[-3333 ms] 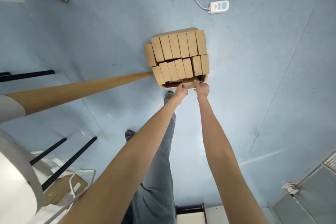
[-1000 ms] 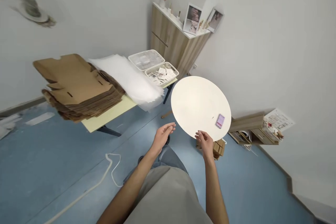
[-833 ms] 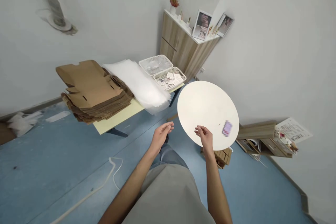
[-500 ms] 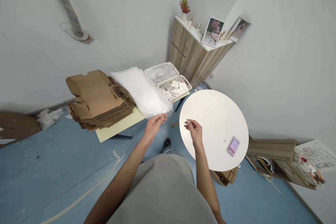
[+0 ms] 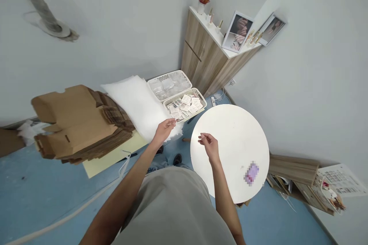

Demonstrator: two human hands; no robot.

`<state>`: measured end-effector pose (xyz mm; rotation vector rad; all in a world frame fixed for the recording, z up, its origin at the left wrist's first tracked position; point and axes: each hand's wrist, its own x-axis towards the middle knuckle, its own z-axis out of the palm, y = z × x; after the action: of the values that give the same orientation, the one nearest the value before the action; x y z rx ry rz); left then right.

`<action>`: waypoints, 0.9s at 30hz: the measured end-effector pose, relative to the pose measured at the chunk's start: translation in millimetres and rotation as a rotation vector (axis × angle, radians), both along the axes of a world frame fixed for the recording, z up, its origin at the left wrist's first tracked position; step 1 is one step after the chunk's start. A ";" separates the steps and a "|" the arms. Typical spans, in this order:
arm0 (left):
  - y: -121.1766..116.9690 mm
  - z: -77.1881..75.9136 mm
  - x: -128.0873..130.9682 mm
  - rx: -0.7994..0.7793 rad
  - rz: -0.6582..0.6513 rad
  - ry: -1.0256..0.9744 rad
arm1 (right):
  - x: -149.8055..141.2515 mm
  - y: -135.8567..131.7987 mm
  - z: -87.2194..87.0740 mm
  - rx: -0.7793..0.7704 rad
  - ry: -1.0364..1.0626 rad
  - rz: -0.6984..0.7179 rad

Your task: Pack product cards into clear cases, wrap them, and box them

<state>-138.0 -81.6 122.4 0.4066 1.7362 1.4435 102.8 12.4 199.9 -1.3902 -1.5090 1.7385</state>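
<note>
My left hand (image 5: 164, 132) is held in the air in front of the white foam sheets (image 5: 139, 103), loosely bent, with nothing seen in it. Above the left part of the round white table (image 5: 238, 134) hovers my right hand (image 5: 210, 147), fingers half curled and apart, holding nothing. Beyond my left hand stand two white plastic baskets. The nearer basket (image 5: 204, 103) holds many small printed cards (image 5: 184, 107); in the farther basket (image 5: 151, 84) lie clear plastic packets (image 5: 168, 84). Left of the sheets is a stack of flattened cardboard boxes (image 5: 77, 118).
A pale yellow table (image 5: 106, 159) carries the stack, sheets and baskets. On the round table lies a blurred purple item (image 5: 252, 173). A wood-grain cabinet (image 5: 201, 53) stands in the corner, a low shelf (image 5: 296, 168) at right. A white cable or tube (image 5: 71, 214) crosses the floor.
Both hands have left the carton of small boxes on the floor. My view has risen to the tables, and I have come closer to the yellow table with the sheets and baskets.
</note>
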 end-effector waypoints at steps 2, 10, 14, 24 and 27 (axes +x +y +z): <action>22.6 -16.3 -19.6 -0.053 -0.038 0.053 | -5.1 -2.0 3.0 0.008 -0.011 -0.047; 105.3 -54.9 -76.7 -0.315 -0.338 0.497 | -26.2 -33.9 9.4 0.011 -0.081 -0.287; 133.1 -69.6 -91.1 -0.328 -0.504 0.696 | -37.6 -50.5 11.7 0.010 -0.116 -0.391; 153.2 -79.0 -94.0 -0.418 -0.747 0.907 | -31.1 -90.6 9.8 -0.001 -0.144 -0.560; 144.9 -75.4 -90.9 -0.424 -0.719 0.894 | -27.7 -87.5 11.3 0.020 -0.134 -0.590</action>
<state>-228.9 63.2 47.0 1.4099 2.1450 0.3380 75.1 -75.1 211.2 -1.7457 -1.0193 1.2793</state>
